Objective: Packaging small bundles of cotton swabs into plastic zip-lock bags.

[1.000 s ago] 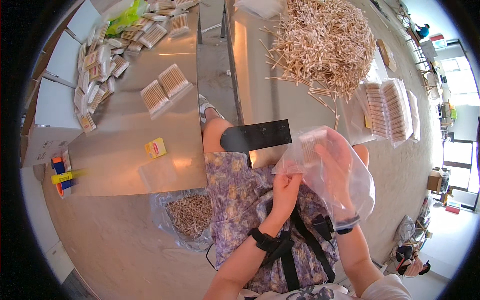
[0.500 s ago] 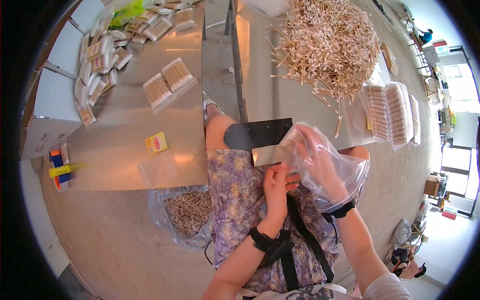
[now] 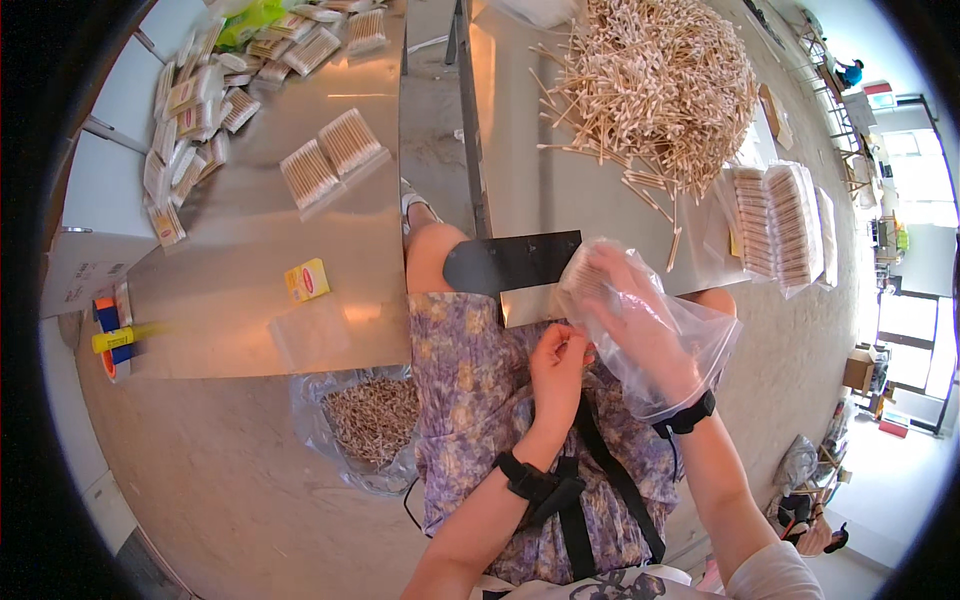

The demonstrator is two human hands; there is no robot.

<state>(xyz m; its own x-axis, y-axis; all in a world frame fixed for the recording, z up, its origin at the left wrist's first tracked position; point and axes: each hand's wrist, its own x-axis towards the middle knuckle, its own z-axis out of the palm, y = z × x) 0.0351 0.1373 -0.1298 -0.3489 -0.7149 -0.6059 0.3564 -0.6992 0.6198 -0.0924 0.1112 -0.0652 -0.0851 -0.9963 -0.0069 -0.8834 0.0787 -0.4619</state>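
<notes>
My right hand [image 3: 640, 310] is inside a clear plastic bag [image 3: 705, 345], which reaches back to my wrist. Its fingers and thumb are around a bundle of cotton swabs [image 3: 572, 288] at the bag's far left end, blurred by the plastic. Just below that end, my left hand [image 3: 560, 362] pinches the bag's lower edge; the fingertips are partly hidden. Both hands are above my lap, beside a black plate [image 3: 510, 262] and a shiny metal piece [image 3: 528, 305] under the bag's left end.
A large heap of loose swabs [image 3: 660, 90] covers the right table, with packed swab bags [image 3: 790, 225] beside it. On the left table are two swab packs [image 3: 332, 160], a yellow card [image 3: 307, 280], a flat clear bag [image 3: 310, 335] and small packets [image 3: 200, 100]. A swab-filled sack [image 3: 370, 420] sits below.
My left fingers, spread before, have drawn together at the bag's edge. My right hand has shifted slightly within the bag and stays around the swabs.
</notes>
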